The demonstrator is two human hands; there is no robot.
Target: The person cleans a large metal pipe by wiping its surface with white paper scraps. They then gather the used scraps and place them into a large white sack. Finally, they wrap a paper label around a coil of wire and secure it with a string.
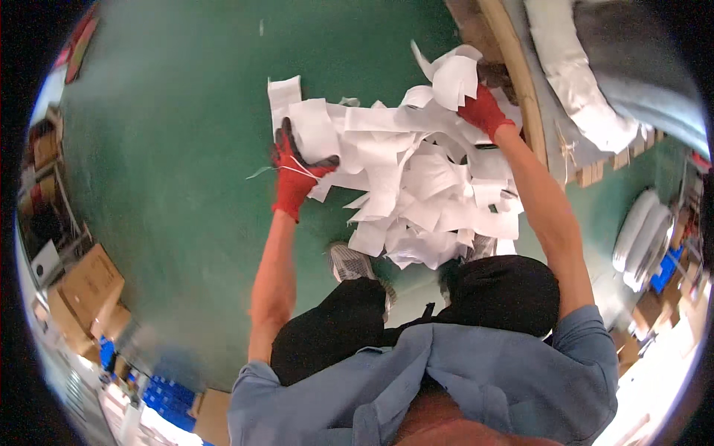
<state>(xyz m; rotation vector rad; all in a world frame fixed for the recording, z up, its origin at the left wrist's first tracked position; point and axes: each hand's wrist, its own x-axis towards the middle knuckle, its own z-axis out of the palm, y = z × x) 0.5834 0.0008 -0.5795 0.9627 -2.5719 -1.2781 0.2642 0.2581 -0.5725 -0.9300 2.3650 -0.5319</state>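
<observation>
In front of my feet lies a loose heap of white strips and scraps (431, 175), curled and overlapping; whether they are paper or cloth I cannot tell. My left hand (299, 169), in a red glove with dark fingers, is at the heap's left edge, thumb and fingers apart, against a white strip (314, 128). A thin pale string (303, 168) runs across that glove. At the heap's far right, my red-gloved right hand (485, 113) is closed on curled white strips (455, 80); its fingertips are partly hidden behind them.
Close on the right stands a wooden-edged pallet (520, 70) with white and grey rolled material (580, 89). Further right lie white bundles (641, 234) on the green floor (178, 163). Cardboard boxes (93, 286) and blue crates (169, 401) stand at the left.
</observation>
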